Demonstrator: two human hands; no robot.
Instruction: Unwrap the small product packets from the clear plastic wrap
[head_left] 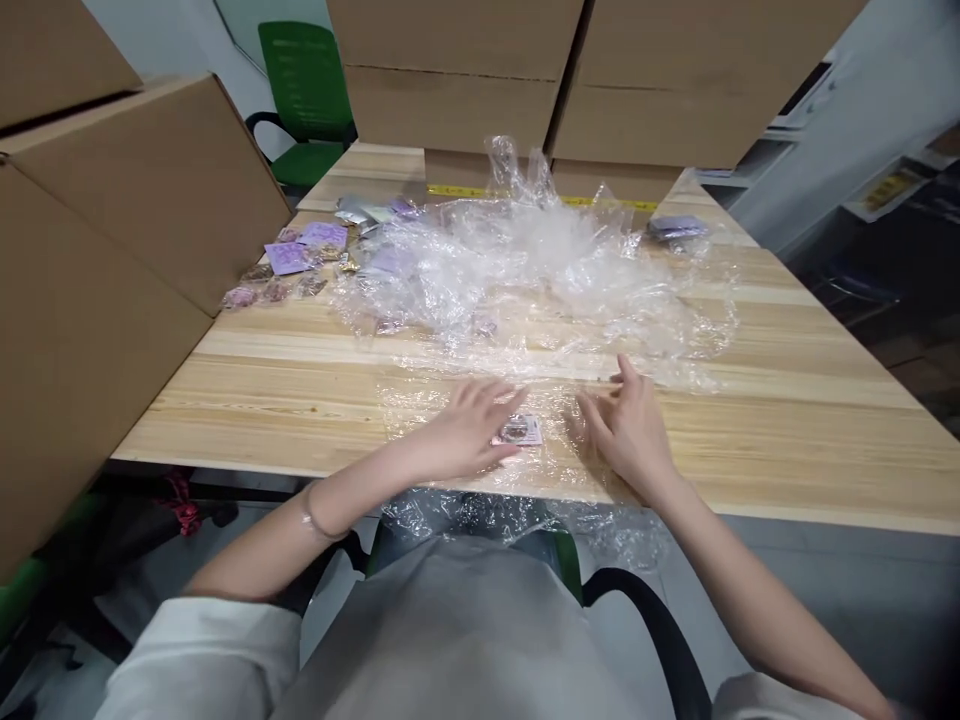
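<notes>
A small flat pinkish-white packet (523, 430) lies near the front edge of the wooden table, on or under a sheet of clear plastic film (420, 400); I cannot tell which. Over the packet's left side reaches my left hand (476, 425), its fingers spread and apart. To the right of the packet, my right hand (630, 425) rests on or just above the film, thumb and fingers apart, with nothing visible in it. The film spreads under both hands and hangs over the table edge toward my lap.
A heap of crumpled clear film (517, 250) fills the table's middle. Purple packets (292, 257) and small wrapped items lie at the left, a dark stack (677, 228) at the right. Large cardboard boxes (127, 230) stand left and behind, near a green chair (307, 90).
</notes>
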